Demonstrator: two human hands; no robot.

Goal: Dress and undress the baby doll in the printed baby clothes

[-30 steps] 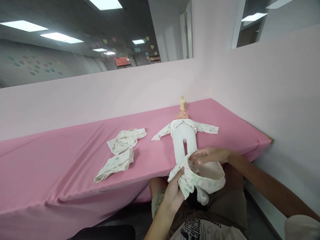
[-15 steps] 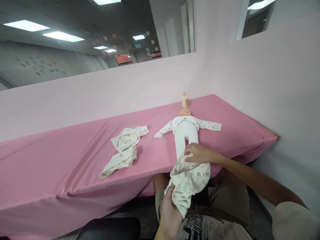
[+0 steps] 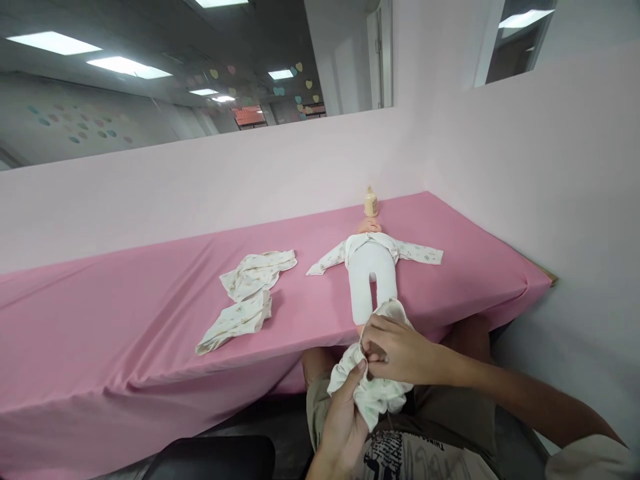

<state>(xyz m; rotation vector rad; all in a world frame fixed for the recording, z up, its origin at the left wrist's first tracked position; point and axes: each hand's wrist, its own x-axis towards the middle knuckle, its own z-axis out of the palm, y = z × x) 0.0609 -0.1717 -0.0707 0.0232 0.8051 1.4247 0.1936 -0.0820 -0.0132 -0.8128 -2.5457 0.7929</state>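
At the near edge of the pink-draped desk (image 3: 310, 310), by the legs of the doll (image 3: 371, 263), the left hand (image 3: 346, 410) pinches a bunched white baby garment (image 3: 381, 400), probably steadying it while the bent fingers of the right hand (image 3: 397, 350) grip its rim.

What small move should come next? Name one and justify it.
Probably gather the loose cloth of the white garment with the right hand: the left hand holds its crumpled side, while part sticks up near the doll's legs.
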